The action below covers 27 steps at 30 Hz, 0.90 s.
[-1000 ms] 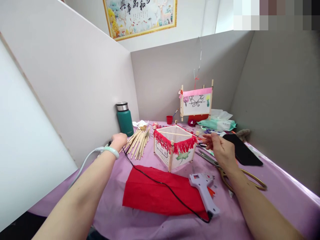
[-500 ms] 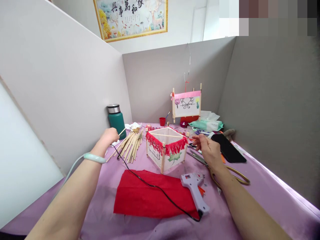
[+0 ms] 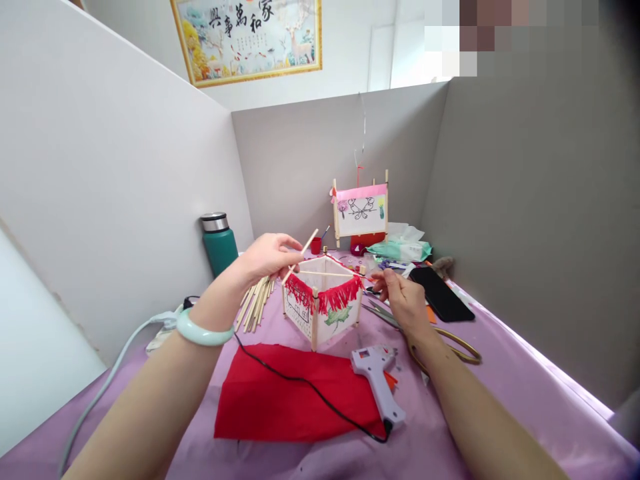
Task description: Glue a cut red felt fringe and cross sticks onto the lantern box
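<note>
My left hand [image 3: 275, 257] pinches a thin wooden stick [image 3: 311, 238], which slants over the left top corner of a paper lantern. The lantern [image 3: 338, 323] stands on the cloth, with wooden corner posts, white panels with drawings and a red fringe [image 3: 334, 295] around its top. Another stick [image 3: 327, 273] lies across its open top. My right hand [image 3: 403, 297] is just beside the lantern's right corner, its fingers closed together; a bit of red shows at the fingertips, too small to name. Behind my left hand is a bundle of wooden sticks [image 3: 256, 305].
Red cloth [image 3: 285, 407] lies in front, with a glue gun [image 3: 380, 383] and its black cord on it. Scissors [image 3: 463, 347] and a phone [image 3: 443, 293] are at the right. A green bottle [image 3: 220, 245] stands left. A second lantern [image 3: 361, 210] hangs behind.
My left hand has moved right from the stick bundle to the lantern, carrying a stick. My right hand stays by the lantern's right corner. The view has shifted slightly.
</note>
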{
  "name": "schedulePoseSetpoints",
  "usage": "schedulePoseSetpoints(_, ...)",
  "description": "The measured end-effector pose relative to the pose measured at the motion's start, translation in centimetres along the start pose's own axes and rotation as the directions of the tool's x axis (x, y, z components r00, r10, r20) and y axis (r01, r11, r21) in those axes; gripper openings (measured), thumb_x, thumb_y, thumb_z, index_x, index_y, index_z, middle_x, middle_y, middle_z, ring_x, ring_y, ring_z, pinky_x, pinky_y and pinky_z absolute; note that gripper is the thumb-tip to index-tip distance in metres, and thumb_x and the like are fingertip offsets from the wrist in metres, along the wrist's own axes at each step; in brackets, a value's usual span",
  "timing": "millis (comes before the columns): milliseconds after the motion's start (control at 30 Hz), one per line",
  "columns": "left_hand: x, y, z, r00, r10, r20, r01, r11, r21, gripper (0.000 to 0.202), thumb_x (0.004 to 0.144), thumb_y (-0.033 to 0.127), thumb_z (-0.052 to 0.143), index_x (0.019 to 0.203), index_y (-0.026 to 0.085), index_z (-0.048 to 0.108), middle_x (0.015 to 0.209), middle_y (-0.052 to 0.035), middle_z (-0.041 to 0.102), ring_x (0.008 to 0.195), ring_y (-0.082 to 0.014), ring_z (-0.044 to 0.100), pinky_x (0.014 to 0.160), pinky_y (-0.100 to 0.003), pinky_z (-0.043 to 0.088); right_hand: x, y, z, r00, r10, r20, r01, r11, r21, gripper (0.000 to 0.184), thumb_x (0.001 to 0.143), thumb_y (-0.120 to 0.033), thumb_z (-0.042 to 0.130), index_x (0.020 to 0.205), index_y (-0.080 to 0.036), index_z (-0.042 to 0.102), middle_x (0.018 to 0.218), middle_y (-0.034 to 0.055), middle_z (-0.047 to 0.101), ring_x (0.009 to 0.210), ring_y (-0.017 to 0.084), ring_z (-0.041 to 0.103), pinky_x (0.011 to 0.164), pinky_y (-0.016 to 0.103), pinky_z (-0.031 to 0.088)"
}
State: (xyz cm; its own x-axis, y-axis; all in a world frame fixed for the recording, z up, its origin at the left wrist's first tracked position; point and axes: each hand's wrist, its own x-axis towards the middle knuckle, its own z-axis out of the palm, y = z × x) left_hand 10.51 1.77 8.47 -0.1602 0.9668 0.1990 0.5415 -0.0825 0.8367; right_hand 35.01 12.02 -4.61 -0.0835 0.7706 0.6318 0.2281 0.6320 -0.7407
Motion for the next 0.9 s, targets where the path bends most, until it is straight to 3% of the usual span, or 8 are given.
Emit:
schedulePoseSetpoints(100,1.4,0.6,1.8,0.997,-0.012,0.079,0.008,0.998,0.057,0.031,0.065,0.018,0.065,0.095,0.011,0.067,0.056,-0.0058,0.063,0.033,-0.0094,0.042,0.036,-0.022,0.023,0.0,-0.1,-0.1,1.0,0.006,0.008,-0.006,1.0,0.008,0.058,0.09,-0.061,0.035,0.088,-0.015,0.07,0.067,0.0046,0.066,0.05,0.012,0.057,0.053,0.024,0.045)
schedulePoseSetpoints(233,2.7,0.4,2.8,0.995,-0.036,0.091,0.026,0.994,0.106,0.029,0.063,0.014,0.062,0.091,0.012,0.069,0.051,-0.0045,0.061,0.032,-0.0093,0.04,0.037,-0.023,0.023,0.0,-0.2,-0.2,1.0,0.003,0.002,-0.003,1.0,0.012,0.059,0.089,-0.061,0.034,0.088,-0.014,0.07,0.066,0.005,0.067,0.05,0.013,0.057,0.052,0.024,0.045)
schedulePoseSetpoints(400,2.0,-0.2,2.7,0.994,0.006,0.111,-0.018,0.994,0.107,0.024,0.062,0.015,0.061,0.084,0.014,0.07,0.051,-0.0035,0.059,0.032,-0.0082,0.037,0.035,-0.021,0.021,0.0,-0.3,-0.2,1.0,-0.008,0.006,0.008,1.0,-0.016,0.057,0.09,-0.06,0.035,0.086,-0.015,0.07,0.066,0.0055,0.067,0.05,0.013,0.058,0.053,0.025,0.046)
schedulePoseSetpoints(600,1.1,-0.9,2.4,0.993,-0.031,0.117,0.032,0.999,-0.004,0.024,0.058,0.016,0.069,0.082,0.014,0.071,0.046,-0.0015,0.053,0.032,-0.0066,0.035,0.035,-0.02,0.017,0.0,-0.1,-0.1,1.0,-0.013,0.01,0.013,1.0,-0.026,0.056,0.09,-0.059,0.035,0.086,-0.016,0.071,0.066,0.005,0.067,0.049,0.013,0.058,0.054,0.025,0.046)
schedulePoseSetpoints(733,1.4,-1.0,2.5,0.983,-0.064,0.174,0.062,0.998,0.013,0.023,0.059,0.017,0.068,0.081,0.015,0.071,0.045,-0.0007,0.051,0.033,-0.0078,0.036,0.036,-0.021,0.018,0.0,0.3,-0.1,1.0,-0.018,0.016,0.018,0.999,-0.029,0.056,0.09,-0.059,0.035,0.086,-0.016,0.071,0.067,0.0055,0.068,0.049,0.014,0.058,0.054,0.025,0.046)
schedulePoseSetpoints(900,1.6,-1.0,2.6,0.983,-0.069,0.17,0.059,0.996,0.062,0.022,0.06,0.017,0.065,0.082,0.015,0.069,0.048,-0.0015,0.052,0.035,-0.0083,0.035,0.037,-0.022,0.018,0.1,0.5,-0.2,0.999,-0.032,0.032,0.034,0.999,-0.042,0.054,0.092,-0.056,0.035,0.088,-0.016,0.071,0.069,0.0053,0.068,0.052,0.014,0.058,0.055,0.025,0.046)
